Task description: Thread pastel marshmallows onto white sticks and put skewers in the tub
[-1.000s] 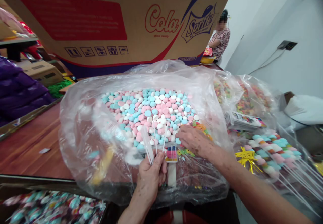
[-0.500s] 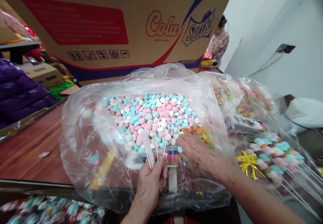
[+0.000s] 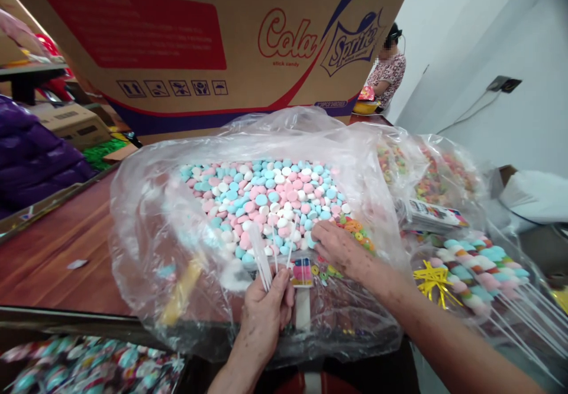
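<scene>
A big clear plastic bag [image 3: 151, 222] lies open on the wooden table, filled with pink, blue and white candies [image 3: 266, 196]. My left hand [image 3: 265, 314] is closed around several thin white sticks [image 3: 261, 258] at the bag's near edge. My right hand [image 3: 339, 249] reaches into the bag with its fingertips pinched among the candies beside a small heap of coloured ring sweets [image 3: 355, 231]. What those fingers hold is hidden. A small striped card [image 3: 302, 271] lies between the hands.
A large Cola Sprite carton [image 3: 213, 39] stands behind the bag. Finished candy skewers [image 3: 483, 270] in plastic lie at the right, with more bags of ring sweets [image 3: 426, 175] behind. Wrapped sweets [image 3: 89, 367] sit at the lower left. Another person [image 3: 387, 74] works far back.
My right hand has shifted slightly up and left among the candies. My left hand keeps its grip on the sticks in about the same place.
</scene>
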Action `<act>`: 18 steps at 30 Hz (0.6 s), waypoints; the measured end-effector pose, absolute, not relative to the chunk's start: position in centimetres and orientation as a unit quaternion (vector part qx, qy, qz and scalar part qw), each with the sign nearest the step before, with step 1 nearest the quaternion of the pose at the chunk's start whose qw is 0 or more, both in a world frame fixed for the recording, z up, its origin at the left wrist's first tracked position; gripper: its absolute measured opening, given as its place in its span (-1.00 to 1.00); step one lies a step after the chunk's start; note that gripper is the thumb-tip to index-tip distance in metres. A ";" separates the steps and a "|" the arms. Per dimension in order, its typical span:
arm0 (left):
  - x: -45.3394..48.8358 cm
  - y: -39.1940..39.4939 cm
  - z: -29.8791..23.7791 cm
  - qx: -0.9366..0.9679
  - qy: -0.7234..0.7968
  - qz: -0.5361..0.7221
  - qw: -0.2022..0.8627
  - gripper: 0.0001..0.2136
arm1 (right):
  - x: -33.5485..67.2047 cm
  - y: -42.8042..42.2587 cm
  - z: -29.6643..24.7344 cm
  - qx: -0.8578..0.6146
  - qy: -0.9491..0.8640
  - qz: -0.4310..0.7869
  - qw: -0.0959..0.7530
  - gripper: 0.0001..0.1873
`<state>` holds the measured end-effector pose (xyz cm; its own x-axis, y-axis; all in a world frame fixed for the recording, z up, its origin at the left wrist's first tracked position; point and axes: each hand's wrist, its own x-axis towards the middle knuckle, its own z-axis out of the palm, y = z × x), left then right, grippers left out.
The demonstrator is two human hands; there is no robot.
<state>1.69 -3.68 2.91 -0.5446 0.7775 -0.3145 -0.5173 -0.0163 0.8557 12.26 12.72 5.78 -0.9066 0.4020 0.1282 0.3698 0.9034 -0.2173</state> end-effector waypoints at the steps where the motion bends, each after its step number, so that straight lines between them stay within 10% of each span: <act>1: 1.7 -3.7 2.9 0.122 0.529 0.702 0.461 -0.68 | 12.2 12.8 5.8 -0.212 -0.969 0.103 0.078 -0.82; 8: 1.6 -3.7 2.9 0.128 0.530 0.698 0.465 -0.68 | 12.5 13.9 7.5 -0.273 -0.924 0.182 0.198 -0.71; 18: 1.8 -3.6 3.4 0.124 0.531 0.700 0.461 -0.68 | 11.4 11.5 5.9 -0.206 -0.976 0.023 0.067 -0.82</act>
